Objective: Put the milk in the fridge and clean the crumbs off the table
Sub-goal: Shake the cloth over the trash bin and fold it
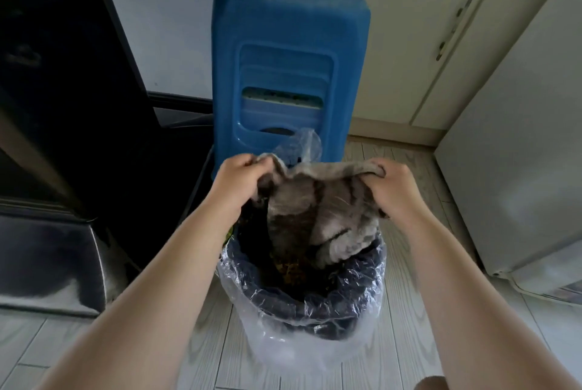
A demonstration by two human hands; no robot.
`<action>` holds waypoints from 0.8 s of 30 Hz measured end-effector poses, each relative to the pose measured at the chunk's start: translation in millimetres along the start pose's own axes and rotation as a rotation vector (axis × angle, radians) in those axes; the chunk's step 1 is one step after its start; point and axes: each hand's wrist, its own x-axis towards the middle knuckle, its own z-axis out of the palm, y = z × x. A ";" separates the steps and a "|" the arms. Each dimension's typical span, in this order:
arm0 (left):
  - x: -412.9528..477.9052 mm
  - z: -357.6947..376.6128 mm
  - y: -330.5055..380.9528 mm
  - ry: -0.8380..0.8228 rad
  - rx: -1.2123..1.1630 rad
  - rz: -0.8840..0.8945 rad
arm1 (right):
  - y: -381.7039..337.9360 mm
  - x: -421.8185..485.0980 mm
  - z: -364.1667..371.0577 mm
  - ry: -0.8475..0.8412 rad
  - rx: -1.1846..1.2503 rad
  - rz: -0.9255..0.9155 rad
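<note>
Pinching the grey cloth w/ both hands: left hand bunches one top corner, right hand the other, fingers curled into the fabric, tips mostly lost in folds. Cloth is striped & blurred, hanging between them, lower end inside the rim of the bin. Bin's lined w/ a clear plastic bag; dark stuff & yellowish bits inside, hard to make out. Blue stool just behind; white appliance at right, cut off.
</note>
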 end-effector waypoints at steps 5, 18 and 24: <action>2.9 -5.3 17.0 -0.019 -0.079 0.083 | -4.6 7.6 -20.1 -0.112 0.229 -0.008; 2.0 -1.3 2.6 -0.105 0.318 0.158 | 6.2 7.7 -25.8 -0.059 0.044 0.059; 4.2 -14.8 11.5 -0.290 0.476 0.127 | 10.1 9.0 -32.6 -0.110 -0.189 0.014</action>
